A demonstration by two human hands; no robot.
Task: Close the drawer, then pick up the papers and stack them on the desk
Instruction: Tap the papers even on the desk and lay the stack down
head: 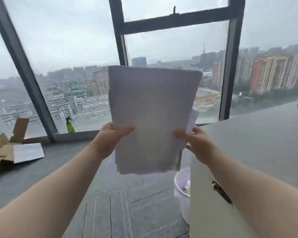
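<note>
Two hands, left [108, 134] and right [195, 140], grip the papers [153, 117] upright (edges uneven) beside the desk [265, 134].

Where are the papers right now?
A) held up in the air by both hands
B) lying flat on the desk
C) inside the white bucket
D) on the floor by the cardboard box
A: the papers are upright in front of the window, pinched at their lower part by the left hand and the right hand, off the desk.
</note>
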